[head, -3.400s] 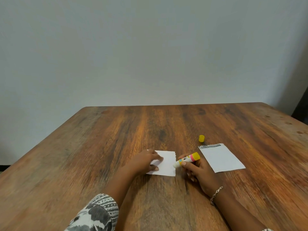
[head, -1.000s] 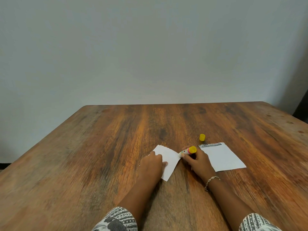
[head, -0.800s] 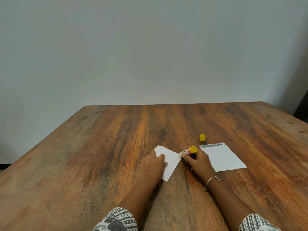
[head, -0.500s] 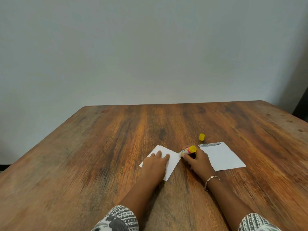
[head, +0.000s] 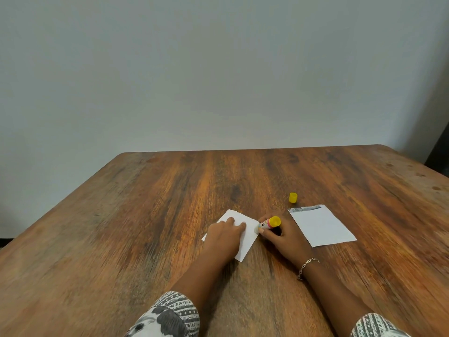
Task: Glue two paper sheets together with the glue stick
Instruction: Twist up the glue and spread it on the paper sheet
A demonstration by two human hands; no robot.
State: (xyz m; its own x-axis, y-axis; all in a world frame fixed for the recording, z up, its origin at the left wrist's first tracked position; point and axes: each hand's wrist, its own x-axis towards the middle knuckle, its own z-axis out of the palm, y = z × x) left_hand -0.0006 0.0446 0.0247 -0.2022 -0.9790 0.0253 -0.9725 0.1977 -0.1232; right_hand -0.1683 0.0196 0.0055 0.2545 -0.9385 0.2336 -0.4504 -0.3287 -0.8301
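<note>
A small white paper sheet (head: 250, 235) lies turned like a diamond on the wooden table (head: 145, 215). My left hand (head: 224, 237) rests flat on it, fingers spread, and covers its left part. My right hand (head: 283, 235) grips the uncapped glue stick (head: 269, 223), white and pink with a yellow end. The stick's tip touches the sheet's right corner. A second, larger white sheet (head: 320, 226) lies flat to the right, with a grey strip along its far edge.
The glue stick's yellow cap (head: 293, 197) stands on the table just beyond the second sheet. A plain grey wall rises behind the table's far edge. A dark object (head: 439, 152) shows at the right frame edge.
My left hand turned the small sheet from square-on to a diamond angle and slid further onto it. My right hand moved the glue tip from the sheet's right edge up to its right corner.
</note>
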